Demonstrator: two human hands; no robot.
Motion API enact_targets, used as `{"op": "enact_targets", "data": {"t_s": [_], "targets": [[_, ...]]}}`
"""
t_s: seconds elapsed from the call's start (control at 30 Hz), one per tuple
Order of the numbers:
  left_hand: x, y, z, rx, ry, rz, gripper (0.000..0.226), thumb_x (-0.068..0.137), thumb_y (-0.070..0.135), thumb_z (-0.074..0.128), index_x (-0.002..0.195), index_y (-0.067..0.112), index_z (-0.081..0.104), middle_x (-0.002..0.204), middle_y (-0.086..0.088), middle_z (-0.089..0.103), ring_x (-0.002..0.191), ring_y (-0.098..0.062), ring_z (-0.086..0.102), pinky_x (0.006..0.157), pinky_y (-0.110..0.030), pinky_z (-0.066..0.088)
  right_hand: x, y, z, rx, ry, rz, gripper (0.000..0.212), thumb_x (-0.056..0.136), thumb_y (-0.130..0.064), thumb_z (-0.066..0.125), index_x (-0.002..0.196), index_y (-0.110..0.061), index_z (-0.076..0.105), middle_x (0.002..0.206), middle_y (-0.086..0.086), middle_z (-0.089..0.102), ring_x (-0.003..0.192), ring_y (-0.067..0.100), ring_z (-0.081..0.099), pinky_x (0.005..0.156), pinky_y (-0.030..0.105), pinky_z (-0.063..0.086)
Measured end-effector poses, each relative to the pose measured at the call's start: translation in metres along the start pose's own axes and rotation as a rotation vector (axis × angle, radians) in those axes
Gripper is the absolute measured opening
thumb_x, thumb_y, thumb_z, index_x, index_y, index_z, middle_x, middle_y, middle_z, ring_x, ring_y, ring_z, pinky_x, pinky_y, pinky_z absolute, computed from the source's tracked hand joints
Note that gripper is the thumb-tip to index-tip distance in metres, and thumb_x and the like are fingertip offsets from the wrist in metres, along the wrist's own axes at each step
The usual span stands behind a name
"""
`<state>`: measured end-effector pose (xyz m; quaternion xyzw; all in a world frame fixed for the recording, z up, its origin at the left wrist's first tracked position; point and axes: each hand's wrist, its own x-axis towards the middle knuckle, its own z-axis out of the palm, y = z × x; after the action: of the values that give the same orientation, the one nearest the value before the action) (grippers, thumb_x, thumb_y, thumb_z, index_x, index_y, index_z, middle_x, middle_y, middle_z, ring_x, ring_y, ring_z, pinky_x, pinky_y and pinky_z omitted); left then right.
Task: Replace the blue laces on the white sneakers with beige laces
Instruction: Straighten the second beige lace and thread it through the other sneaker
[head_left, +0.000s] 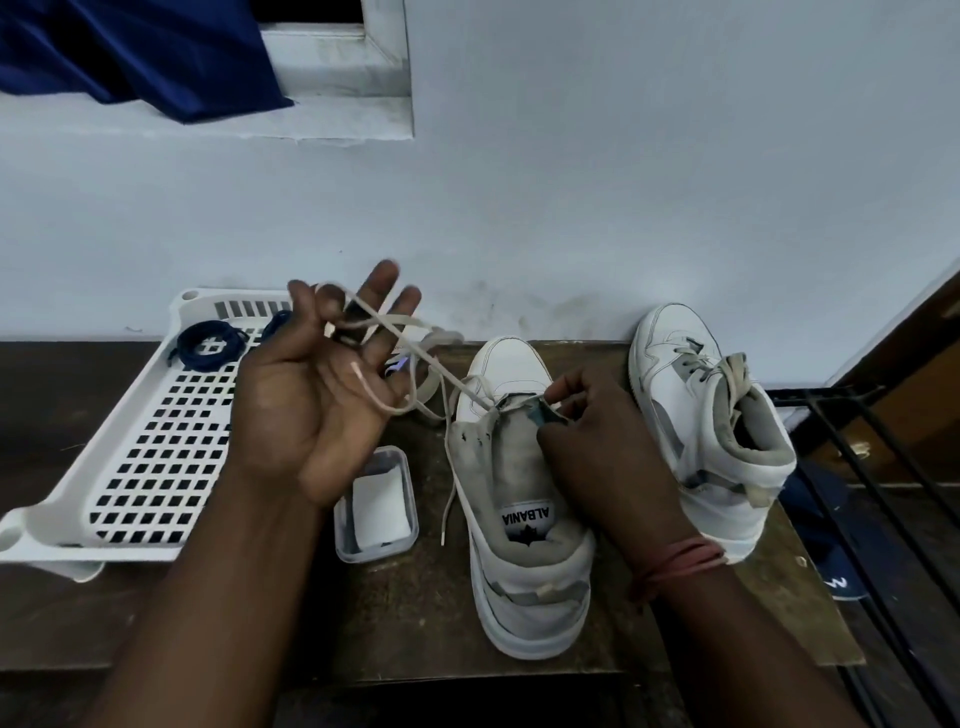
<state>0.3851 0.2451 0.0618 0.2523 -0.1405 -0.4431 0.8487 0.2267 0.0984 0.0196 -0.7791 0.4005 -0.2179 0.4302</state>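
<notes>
Two white sneakers stand on a brown table. The near sneaker (524, 499) has its tongue exposed, with a beige lace (410, 338) running through its lowest eyelets. My left hand (311, 389) is raised palm-up, with one end of that lace looped around its fingers. My right hand (597, 431) pinches the sneaker's right eyelet edge near the toe. The lace's other end hangs down the shoe's left side. The far sneaker (701, 415) at right is laced in beige. Coiled blue laces (210, 345) lie in a white tray.
The white perforated tray (150, 467) sits at left on the table. A small clear plastic box (376, 506) stands between tray and near sneaker. A pale wall is right behind. A black metal rack (872, 493) and dark slippers are at right.
</notes>
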Motion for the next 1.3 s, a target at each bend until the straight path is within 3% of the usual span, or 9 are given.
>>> {"op": "enact_targets", "data": {"t_s": [0.07,0.2,0.4,0.53,0.7,0.83,1.0,1.1,1.3], "targets": [[0.002,0.003,-0.005,-0.137,0.043,-0.131,0.048,0.111,0.042,0.037,0.08,0.013,0.061,0.084,-0.004,0.067,0.084,-0.016,0.073,0.067,-0.019,0.053,0.0,0.0,0.0,-0.006,0.011,-0.009,0.021,0.083,-0.006,0.065,0.094,-0.023,0.058,0.091,-0.005,0.06,0.084,0.014,0.059,0.068,0.027,0.043],[0.0,0.003,-0.009,0.632,0.372,-0.293,0.041,0.104,0.041,0.051,0.069,0.021,0.057,0.061,0.002,0.043,0.041,-0.006,0.026,0.038,-0.017,0.023,0.0,0.001,0.002,-0.026,0.031,-0.014,0.022,0.081,-0.004,0.064,0.091,-0.022,0.057,0.09,-0.002,0.061,0.083,0.018,0.059,0.073,0.032,0.046],[0.002,-0.026,-0.002,1.697,0.558,-0.187,0.036,0.1,0.052,0.052,0.114,0.019,0.055,0.095,-0.006,0.071,0.075,-0.025,0.071,0.065,-0.036,0.057,-0.001,0.0,0.006,-0.029,0.05,-0.007,0.026,0.076,-0.001,0.061,0.089,-0.023,0.056,0.089,0.0,0.062,0.083,0.019,0.058,0.073,0.032,0.045],[0.009,-0.05,-0.013,1.954,0.264,-0.013,0.078,0.099,0.034,0.063,0.161,0.038,0.017,0.129,0.002,0.055,0.104,-0.02,0.064,0.092,-0.04,0.052,-0.002,-0.002,0.004,-0.008,0.022,0.006,0.026,0.078,-0.001,0.06,0.092,-0.022,0.055,0.091,-0.002,0.06,0.082,0.016,0.058,0.071,0.03,0.043],[0.021,-0.06,-0.034,1.953,0.08,0.335,0.03,0.083,0.025,0.078,0.107,0.042,0.075,0.129,-0.003,0.057,0.109,-0.027,0.059,0.096,-0.04,0.047,-0.003,-0.003,0.002,-0.017,0.008,0.006,0.028,0.079,-0.002,0.061,0.093,-0.025,0.054,0.094,-0.003,0.059,0.082,0.013,0.057,0.07,0.028,0.042],[0.015,-0.047,-0.015,2.157,0.204,0.23,0.007,0.093,0.043,0.063,0.087,0.04,0.062,0.135,0.012,0.053,0.129,-0.025,0.036,0.104,-0.046,0.028,-0.001,-0.006,-0.002,-0.015,-0.018,0.029,0.023,0.081,-0.006,0.062,0.094,-0.025,0.058,0.091,-0.005,0.06,0.08,0.014,0.058,0.069,0.027,0.043],[-0.001,-0.012,0.022,1.454,0.237,0.037,0.034,0.094,0.046,0.059,0.078,0.021,0.076,0.084,0.012,0.074,0.085,-0.026,0.07,0.087,-0.05,0.056,-0.005,-0.019,-0.009,-0.226,0.087,-0.068,0.013,0.086,-0.039,0.07,0.086,-0.028,0.062,0.091,-0.012,0.061,0.09,0.011,0.059,0.079,0.029,0.044],[-0.006,0.001,0.039,0.822,0.184,-0.025,0.037,0.094,0.038,0.063,0.072,0.012,0.077,0.112,-0.004,0.076,0.103,-0.027,0.072,0.094,-0.05,0.055,-0.018,-0.039,-0.015,-0.338,0.211,-0.308,0.018,0.089,-0.051,0.065,0.086,-0.033,0.063,0.098,-0.016,0.057,0.099,0.008,0.05,0.089,0.037,0.036],[-0.009,-0.016,0.044,0.737,-0.034,-0.047,0.037,0.103,0.027,0.049,0.126,0.008,0.07,0.13,-0.01,0.07,0.131,-0.018,0.059,0.107,-0.041,0.049,-0.039,-0.067,0.001,0.278,-0.223,-0.441,0.012,0.102,-0.031,0.059,0.101,-0.024,0.069,0.094,-0.01,0.067,0.089,0.007,0.064,0.079,0.029,0.051]]}}
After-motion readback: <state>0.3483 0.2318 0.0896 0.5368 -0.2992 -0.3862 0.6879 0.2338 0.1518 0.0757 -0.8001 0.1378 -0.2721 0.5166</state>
